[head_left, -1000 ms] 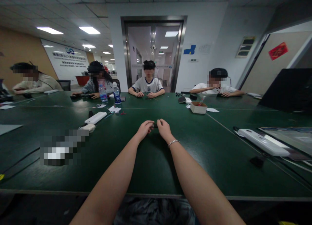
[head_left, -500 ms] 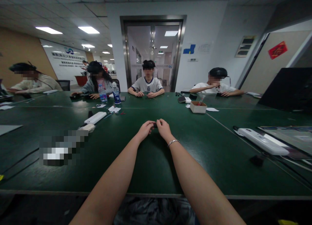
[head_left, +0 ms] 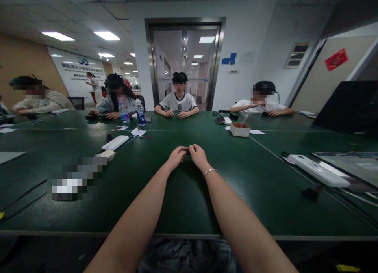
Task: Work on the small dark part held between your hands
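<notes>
Both my arms reach forward over a dark green table (head_left: pixel 189 198), and the hands meet near its middle. My left hand (head_left: pixel 177 156) is closed, its fingertips on one end of a small dark object (head_left: pixel 188 151). My right hand (head_left: pixel 197 155), with a silver bracelet (head_left: pixel 210 172) at the wrist, pinches the other end. Most of the object is hidden by the fingers, so its kind cannot be made out.
Left lie a white power strip (head_left: pixel 115 142) and a blurred-out item (head_left: pixel 78 180). Two bottles (head_left: pixel 141 113) and a small box (head_left: pixel 240 129) stand farther back. On the right is a white device (head_left: pixel 319 170) with cables. Several people sit around the table; one sits opposite (head_left: pixel 179 101).
My hands stay in almost the same place, holding the small dark object. In the background at left, a standing person has moved leftward.
</notes>
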Action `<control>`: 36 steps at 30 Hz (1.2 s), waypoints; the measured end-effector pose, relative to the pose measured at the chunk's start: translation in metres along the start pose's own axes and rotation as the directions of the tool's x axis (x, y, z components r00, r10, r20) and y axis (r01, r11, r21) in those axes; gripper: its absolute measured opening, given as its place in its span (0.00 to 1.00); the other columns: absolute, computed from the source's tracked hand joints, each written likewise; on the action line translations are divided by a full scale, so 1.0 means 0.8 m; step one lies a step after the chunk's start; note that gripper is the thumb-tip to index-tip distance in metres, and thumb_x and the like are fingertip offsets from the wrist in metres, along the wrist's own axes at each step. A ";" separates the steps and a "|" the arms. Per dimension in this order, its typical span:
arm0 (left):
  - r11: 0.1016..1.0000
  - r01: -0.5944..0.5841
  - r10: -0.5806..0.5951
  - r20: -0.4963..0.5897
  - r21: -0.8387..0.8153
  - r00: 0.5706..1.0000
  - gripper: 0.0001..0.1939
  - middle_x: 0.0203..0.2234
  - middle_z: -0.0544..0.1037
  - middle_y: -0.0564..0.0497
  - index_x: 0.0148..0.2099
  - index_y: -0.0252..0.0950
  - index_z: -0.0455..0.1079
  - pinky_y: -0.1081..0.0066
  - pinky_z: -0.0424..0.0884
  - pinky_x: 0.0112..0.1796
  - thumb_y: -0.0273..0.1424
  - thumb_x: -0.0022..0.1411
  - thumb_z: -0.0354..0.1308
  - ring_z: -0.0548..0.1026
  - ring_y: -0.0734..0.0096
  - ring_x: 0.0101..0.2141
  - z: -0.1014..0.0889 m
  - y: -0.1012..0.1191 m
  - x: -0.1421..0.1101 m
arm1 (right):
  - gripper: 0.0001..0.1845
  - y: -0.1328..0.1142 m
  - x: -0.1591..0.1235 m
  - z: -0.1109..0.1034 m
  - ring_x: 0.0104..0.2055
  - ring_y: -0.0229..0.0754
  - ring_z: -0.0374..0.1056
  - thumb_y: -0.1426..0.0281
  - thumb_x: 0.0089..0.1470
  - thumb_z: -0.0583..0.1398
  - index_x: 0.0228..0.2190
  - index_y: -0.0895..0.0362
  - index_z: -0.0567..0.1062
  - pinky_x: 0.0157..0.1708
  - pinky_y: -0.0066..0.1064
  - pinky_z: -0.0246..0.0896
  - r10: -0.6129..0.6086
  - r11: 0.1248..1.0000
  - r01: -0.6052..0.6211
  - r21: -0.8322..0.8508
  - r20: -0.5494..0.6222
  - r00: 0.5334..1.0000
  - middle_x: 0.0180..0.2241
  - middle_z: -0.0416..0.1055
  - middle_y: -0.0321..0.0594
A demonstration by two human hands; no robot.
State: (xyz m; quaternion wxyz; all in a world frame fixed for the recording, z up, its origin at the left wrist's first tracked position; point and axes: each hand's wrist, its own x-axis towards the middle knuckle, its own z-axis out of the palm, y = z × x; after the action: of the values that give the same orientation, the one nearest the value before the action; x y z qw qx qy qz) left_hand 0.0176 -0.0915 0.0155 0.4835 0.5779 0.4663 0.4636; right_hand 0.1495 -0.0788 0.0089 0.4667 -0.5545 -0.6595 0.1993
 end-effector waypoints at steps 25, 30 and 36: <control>0.994 -0.080 0.080 -0.002 0.071 0.997 0.12 0.28 0.70 0.52 0.44 0.35 0.69 0.77 0.63 0.25 0.28 0.57 0.52 0.66 0.78 0.26 -0.002 0.000 -0.003 | 0.16 0.002 -0.001 0.000 0.25 0.36 0.57 0.59 0.53 0.50 0.21 0.56 0.64 0.26 0.27 0.50 0.012 0.999 -0.012 0.044 0.004 1.000 0.20 0.62 0.32; 0.989 -0.133 0.136 -0.050 0.067 0.989 0.11 0.25 0.71 0.52 0.41 0.33 0.71 0.74 0.64 0.29 0.26 0.57 0.51 0.68 0.76 0.26 -0.005 -0.002 0.000 | 0.06 -0.001 0.000 0.002 0.20 0.34 0.58 0.65 0.48 0.54 0.29 0.55 0.65 0.22 0.26 0.54 0.107 0.953 -0.114 0.281 0.043 0.993 0.21 0.62 0.29; 0.982 -0.181 0.185 -0.094 0.054 0.978 0.10 0.27 0.72 0.51 0.41 0.33 0.70 0.74 0.66 0.32 0.26 0.57 0.51 0.69 0.75 0.28 -0.008 -0.003 0.003 | 0.11 -0.011 0.000 0.001 0.15 0.32 0.58 0.62 0.49 0.57 0.33 0.55 0.63 0.14 0.22 0.53 0.161 0.859 -0.264 0.439 0.258 0.953 0.18 0.62 0.27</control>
State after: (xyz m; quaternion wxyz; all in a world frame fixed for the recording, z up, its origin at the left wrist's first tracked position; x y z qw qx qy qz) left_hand 0.0113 -0.0881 0.0142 0.4020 0.6055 0.4446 0.5235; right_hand 0.1440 -0.0811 0.0151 0.4887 -0.4705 -0.5721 0.4610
